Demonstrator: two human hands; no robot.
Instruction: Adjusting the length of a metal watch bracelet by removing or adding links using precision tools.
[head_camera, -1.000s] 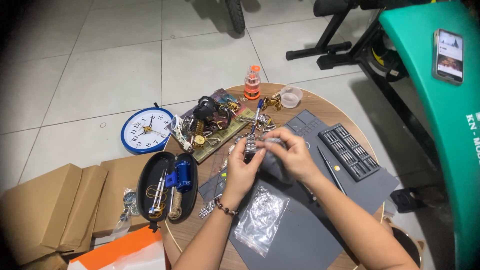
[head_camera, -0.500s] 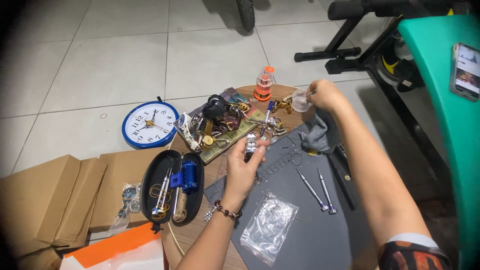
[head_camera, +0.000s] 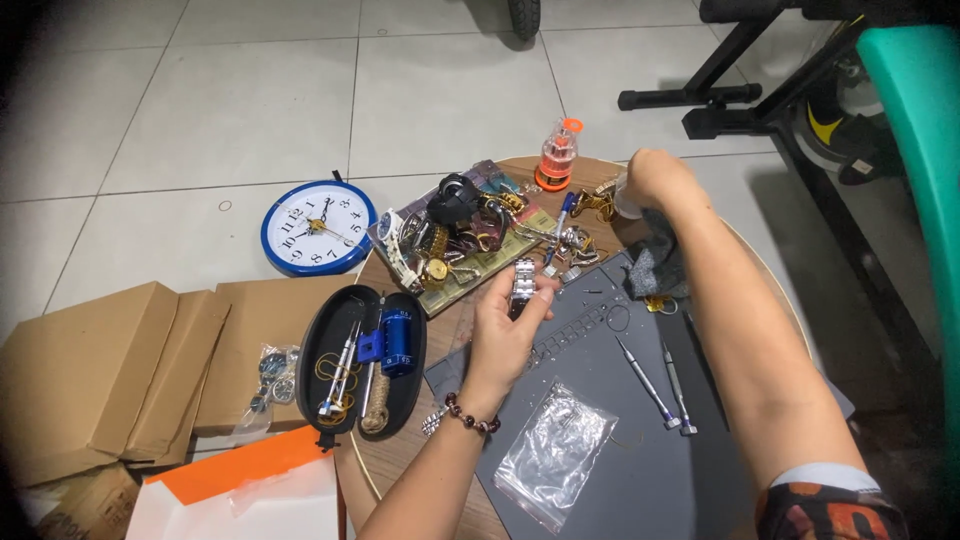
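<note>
The left hand is raised over the near-left part of the round wooden counter, its fingers closed around a silver metal watch with a link band, held upright just above the dark grey work mat. The right hand reaches to the far right edge of the counter, fingers curled near a small clear plastic cup; whether they grip it I cannot tell. Just beside that hand stands an orange-capped clear bottle. On the mat lie two slim silver screwdrivers and a clear zip bag. An open black oval tool case sits left of the left hand, and a blue-rimmed round wall clock lies on the tiled floor further left.
</note>
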